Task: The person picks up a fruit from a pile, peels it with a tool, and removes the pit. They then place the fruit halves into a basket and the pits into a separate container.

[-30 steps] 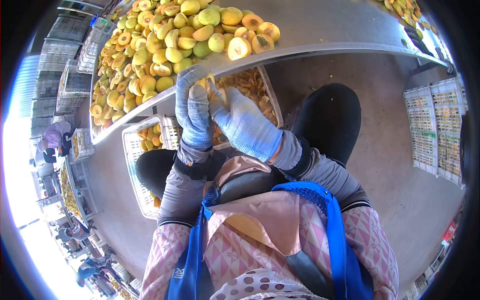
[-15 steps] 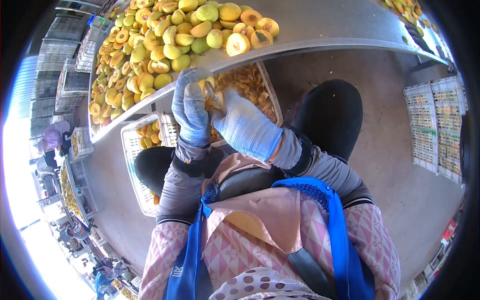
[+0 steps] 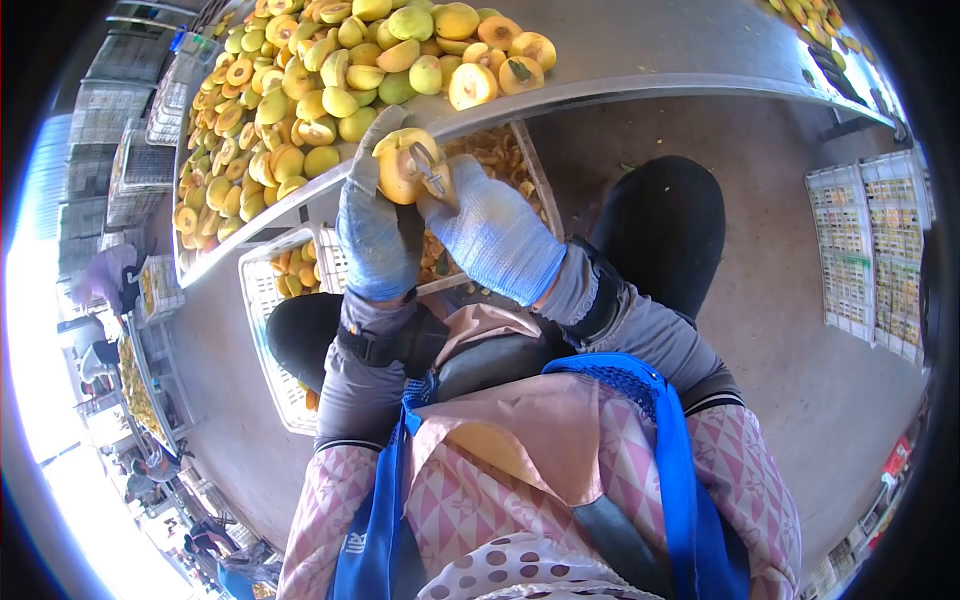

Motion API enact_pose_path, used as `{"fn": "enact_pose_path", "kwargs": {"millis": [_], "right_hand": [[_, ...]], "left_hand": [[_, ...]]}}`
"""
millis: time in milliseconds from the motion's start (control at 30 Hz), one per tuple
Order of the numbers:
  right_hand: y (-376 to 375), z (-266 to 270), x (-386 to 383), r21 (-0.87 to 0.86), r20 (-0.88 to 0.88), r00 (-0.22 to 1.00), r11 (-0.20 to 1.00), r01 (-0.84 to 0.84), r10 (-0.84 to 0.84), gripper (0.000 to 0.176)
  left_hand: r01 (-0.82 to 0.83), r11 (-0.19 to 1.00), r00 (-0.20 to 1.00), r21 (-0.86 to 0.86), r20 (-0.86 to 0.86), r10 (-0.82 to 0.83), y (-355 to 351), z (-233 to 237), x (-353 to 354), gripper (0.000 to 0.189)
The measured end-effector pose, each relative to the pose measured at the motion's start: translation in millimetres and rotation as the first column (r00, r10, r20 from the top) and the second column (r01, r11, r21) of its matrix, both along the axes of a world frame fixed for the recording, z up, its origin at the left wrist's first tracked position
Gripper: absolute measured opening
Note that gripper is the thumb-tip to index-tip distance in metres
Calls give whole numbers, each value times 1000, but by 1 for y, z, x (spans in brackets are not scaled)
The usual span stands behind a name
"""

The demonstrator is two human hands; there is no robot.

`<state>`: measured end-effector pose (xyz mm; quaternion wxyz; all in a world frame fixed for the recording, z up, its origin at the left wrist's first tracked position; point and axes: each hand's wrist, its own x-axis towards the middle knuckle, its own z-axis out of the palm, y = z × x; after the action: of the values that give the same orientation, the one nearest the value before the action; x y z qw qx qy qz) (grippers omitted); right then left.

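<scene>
A yellow fruit half [image 3: 398, 168] rests in the fingers of my left hand [image 3: 375, 225], which wears a pale blue glove. My right hand [image 3: 490, 228], gloved alike, is closed on a small metal tool [image 3: 428, 168] whose looped end touches the fruit's face. Both hands are over the near edge of a metal table [image 3: 640, 84]. A large heap of cut yellow and green fruit [image 3: 300, 75] lies on that table, just beyond my hands.
Under the table edge, a tray [image 3: 540, 180] holds peel-like scraps. A white crate [image 3: 262, 330] with fruit halves stands at my left knee. Stacked white crates [image 3: 870, 250] are at the right, more at the far left. A person [image 3: 108, 275] is at the far left.
The fruit half has turned and now shows more fully between my hands. My left hand has shifted slightly down and opened its grip around it. The tool's loop sits against the fruit.
</scene>
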<state>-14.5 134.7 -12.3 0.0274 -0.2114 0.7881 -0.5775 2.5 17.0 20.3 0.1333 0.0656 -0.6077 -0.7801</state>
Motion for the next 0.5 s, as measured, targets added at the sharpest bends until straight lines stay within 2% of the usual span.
{"fn": "enact_pose_path", "kwargs": {"millis": [33,100,167,200,267,300,367,400,500], "right_hand": [[3,0,-2,5,-21,1000,1000,10,-9,28],[7,2,-4,51,-64,998,999,8,-4,26],[11,3,-5,133,-107,994,991,-9,23,26],[13,6,-3,179,-126,991,983,-28,51,25],[13,11,0,265,-168,979,962,-68,115,25],[11,11,2,200,-142,986,978,-61,90,25],[8,7,5,74,-84,995,996,-40,46,25],[7,8,5,35,-84,993,996,-78,81,26],[6,6,7,-78,-92,984,984,-161,154,26]], "left_hand": [[31,962,999,272,28,-40,5,5,0,50],[130,990,983,51,124,-135,-5,3,5,57],[268,945,934,-185,293,-207,-35,4,11,59],[348,931,879,-109,382,-284,-43,9,12,55],[226,965,930,-136,326,-172,-46,5,11,47],[163,975,949,-149,295,-114,-47,0,10,44],[61,951,982,-302,188,-3,-47,-11,8,42],[12,900,994,-437,102,36,-44,-16,5,43],[-14,955,999,-297,28,24,-34,-7,8,40]]}}
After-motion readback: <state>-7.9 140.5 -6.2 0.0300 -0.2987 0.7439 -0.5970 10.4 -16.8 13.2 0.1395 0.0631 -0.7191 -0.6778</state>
